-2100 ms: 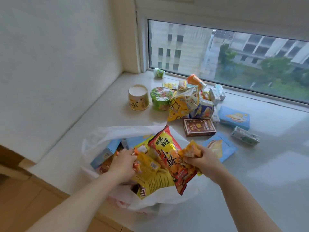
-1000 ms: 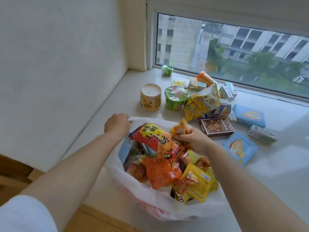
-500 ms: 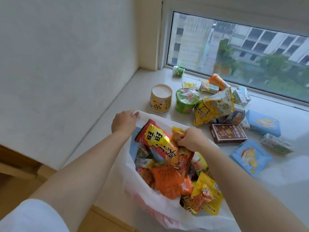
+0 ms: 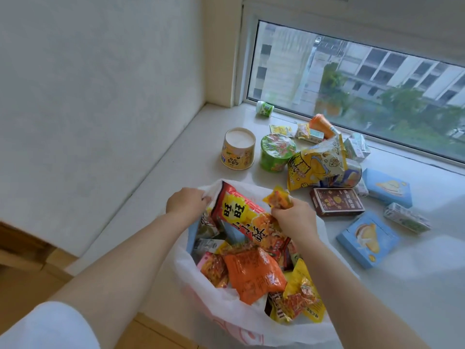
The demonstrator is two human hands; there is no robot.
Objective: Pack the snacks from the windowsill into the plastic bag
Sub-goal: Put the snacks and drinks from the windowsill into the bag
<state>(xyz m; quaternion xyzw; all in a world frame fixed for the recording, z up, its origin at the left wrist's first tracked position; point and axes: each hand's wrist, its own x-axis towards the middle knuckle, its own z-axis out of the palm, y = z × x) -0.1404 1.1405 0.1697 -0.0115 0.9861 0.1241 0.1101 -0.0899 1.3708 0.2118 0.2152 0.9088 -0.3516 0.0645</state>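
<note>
- The white bag [image 4: 226, 306] sits at the near edge of the sill [image 4: 176, 159], at about 6 o'clock in the view. It is wide open and full of snacks.
- An orange pack [image 4: 254, 273] lies in the middle of the bag. A yellow pack [image 4: 304, 298] lies at its 4 o'clock.
- A big red pack [image 4: 241, 215] leans at the far side of the bag, between the two hands.
- The left hand [image 4: 186, 204] has its grip closed on the bag's far rim, at 11 o'clock from the orange pack.
- The right hand [image 4: 294, 220] has its grip pinched on a small snack [image 4: 278, 197], held up over the bag at 1 o'clock.
- Past the bag, a brown box [image 4: 336, 201] lies at 3 o'clock from the small snack. Two blue boxes [image 4: 367, 239] [image 4: 388, 187] lie further right.
- Further off stand a yellow cup [image 4: 237, 149] and a green cup [image 4: 276, 152], side by side. A yellow popcorn pack [image 4: 314, 165] is at the green cup's 3 o'clock.
- More small snacks [image 4: 309, 132] lie by the window [image 4: 352, 79], at 12 o'clock.
</note>
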